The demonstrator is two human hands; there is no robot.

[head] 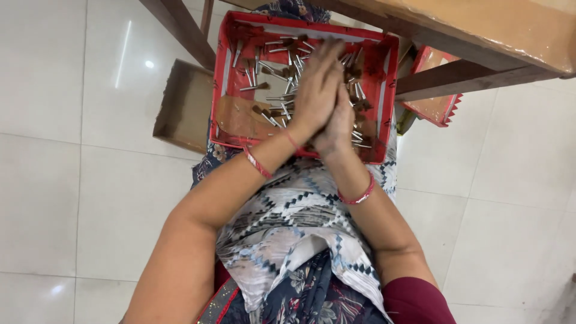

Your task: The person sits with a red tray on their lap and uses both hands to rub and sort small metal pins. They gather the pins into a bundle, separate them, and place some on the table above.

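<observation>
A red tray (384, 90) on the lap sits under and around both grips, left hand (315, 84) pressed flat against right hand (337, 123), palms together, anything between hidden, with small metal-stemmed brushes (273, 75) scattered left and beyond.

Head camera looks steeply down (close) onto lap and red tray (384, 90).
</observation>
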